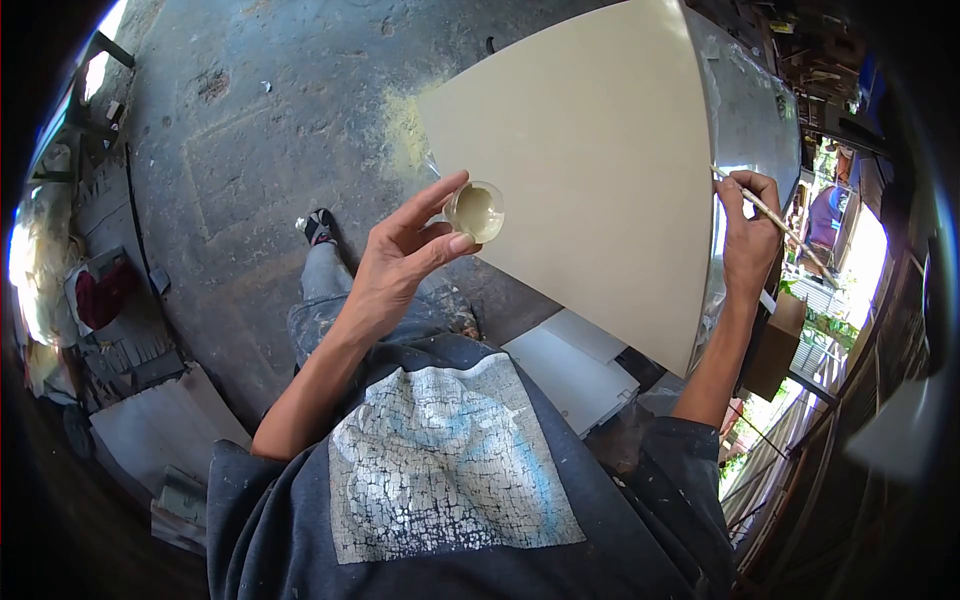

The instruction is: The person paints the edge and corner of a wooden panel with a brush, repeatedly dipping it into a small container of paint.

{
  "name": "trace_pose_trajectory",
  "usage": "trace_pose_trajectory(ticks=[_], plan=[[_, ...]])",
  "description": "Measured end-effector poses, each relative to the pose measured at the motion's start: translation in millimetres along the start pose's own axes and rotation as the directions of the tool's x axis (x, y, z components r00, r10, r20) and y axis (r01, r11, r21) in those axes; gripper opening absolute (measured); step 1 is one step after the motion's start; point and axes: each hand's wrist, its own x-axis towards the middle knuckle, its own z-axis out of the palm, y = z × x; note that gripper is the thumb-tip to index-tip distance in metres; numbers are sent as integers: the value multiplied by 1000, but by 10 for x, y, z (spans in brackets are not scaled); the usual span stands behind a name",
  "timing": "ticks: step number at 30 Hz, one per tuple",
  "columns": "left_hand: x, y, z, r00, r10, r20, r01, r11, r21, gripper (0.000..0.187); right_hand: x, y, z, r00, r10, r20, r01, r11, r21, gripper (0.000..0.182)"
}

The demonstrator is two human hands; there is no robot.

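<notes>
My left hand (405, 245) holds a small clear cup (478, 212) between thumb and fingers, with pale cream liquid inside. The cup is over the lower left part of a large cream-coloured panel (590, 150). At the panel's right edge, my right hand (750, 235) grips a thin brush (785, 232) between thumb and fingers. The brush's tip is at that edge, and its handle slants down to the right.
Beyond the panel's right edge is a surface under shiny plastic sheeting (745, 110). White boards (575, 370) lie below the panel. A brown box (775, 350) is beside my right forearm. A dark red item (105, 295) sits at the left.
</notes>
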Motion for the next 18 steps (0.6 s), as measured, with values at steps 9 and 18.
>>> trace_pose_trajectory(ticks=[9,18], plan=[[-4,0,18,1000,13,-6,-13,1000,-15,67,-18,11,-1,1000,-14,-11,14,1000,10,17],[5,-12,11,1000,5,-4,-5,1000,-25,67,-34,42,4,1000,-6,-21,7,999,50,17]])
